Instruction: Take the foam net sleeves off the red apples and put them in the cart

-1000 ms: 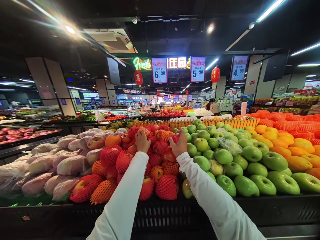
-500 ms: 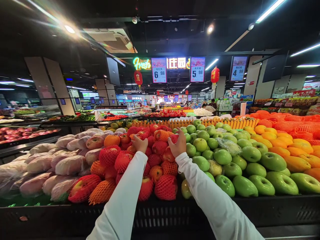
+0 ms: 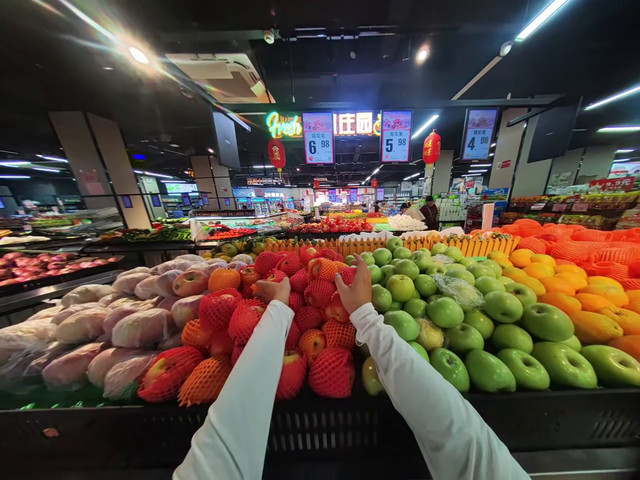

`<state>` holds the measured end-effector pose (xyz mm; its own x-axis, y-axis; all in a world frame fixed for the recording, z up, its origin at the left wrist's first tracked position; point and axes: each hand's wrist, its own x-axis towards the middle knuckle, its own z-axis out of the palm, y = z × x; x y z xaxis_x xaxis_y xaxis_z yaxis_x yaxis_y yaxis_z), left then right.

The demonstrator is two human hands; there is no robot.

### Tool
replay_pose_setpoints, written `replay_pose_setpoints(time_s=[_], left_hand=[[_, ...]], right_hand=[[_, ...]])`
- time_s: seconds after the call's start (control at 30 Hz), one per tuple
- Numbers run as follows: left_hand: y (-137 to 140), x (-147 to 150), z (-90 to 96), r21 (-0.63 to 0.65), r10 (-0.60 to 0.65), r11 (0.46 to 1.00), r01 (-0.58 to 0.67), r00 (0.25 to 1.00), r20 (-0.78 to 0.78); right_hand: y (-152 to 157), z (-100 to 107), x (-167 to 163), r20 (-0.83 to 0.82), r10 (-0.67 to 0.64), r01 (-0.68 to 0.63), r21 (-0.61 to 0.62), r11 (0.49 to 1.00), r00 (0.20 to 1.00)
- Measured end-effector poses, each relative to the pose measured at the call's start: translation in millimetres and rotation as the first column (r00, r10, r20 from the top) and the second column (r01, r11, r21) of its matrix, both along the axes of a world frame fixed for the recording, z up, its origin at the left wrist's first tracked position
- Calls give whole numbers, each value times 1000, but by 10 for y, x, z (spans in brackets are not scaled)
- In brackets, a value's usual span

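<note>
On the heap of red apples, my left hand is curled against an apple in a red foam net, its fingertips partly hidden among the fruit. My right hand has its thumb and index finger around another red-netted apple at the right side of the heap; its other fingers are hidden. Between the hands lie more apples in red and orange foam nets, one red-netted apple about midway. Both forearms wear white sleeves and reach over the front of the black display bin.
Plastic-wrapped fruit is piled to the left. Green apples and orange fruit fill the right. A low yellow picket fence runs behind the heap. Price screens hang overhead, and people are far back.
My left hand has shifted slightly left, and its fingers have turned more to the left. My right hand stays at the same apple. In the background, a person has moved a little.
</note>
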<state>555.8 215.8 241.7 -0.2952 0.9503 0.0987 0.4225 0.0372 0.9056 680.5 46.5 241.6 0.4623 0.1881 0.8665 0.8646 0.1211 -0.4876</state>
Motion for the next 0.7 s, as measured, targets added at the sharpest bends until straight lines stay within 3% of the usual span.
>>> replay_pose_setpoints(time_s=[0.23, 0.33, 0.43, 0.53, 0.7], left_hand=[[-112, -34, 68, 180, 71, 982, -64, 997, -31], [-170, -68, 83, 395, 124, 913, -99, 992, -38], [-260, -117, 159, 541, 107, 840, -41, 990, -91], [-343, -209, 434, 599, 89, 801, -16, 992, -91], [-248, -512, 1178, 655, 21, 755, 15, 999, -47]], right_hand=[[3, 3, -15, 9, -15, 15, -2, 1000, 1000], [5, 6, -20, 10, -28, 28, -11, 1000, 1000], [-1, 19, -26, 26, -29, 29, -17, 999, 999], [-16, 37, -34, 57, -26, 28, -24, 999, 998], [-28, 43, -20, 91, -30, 33, -25, 999, 995]])
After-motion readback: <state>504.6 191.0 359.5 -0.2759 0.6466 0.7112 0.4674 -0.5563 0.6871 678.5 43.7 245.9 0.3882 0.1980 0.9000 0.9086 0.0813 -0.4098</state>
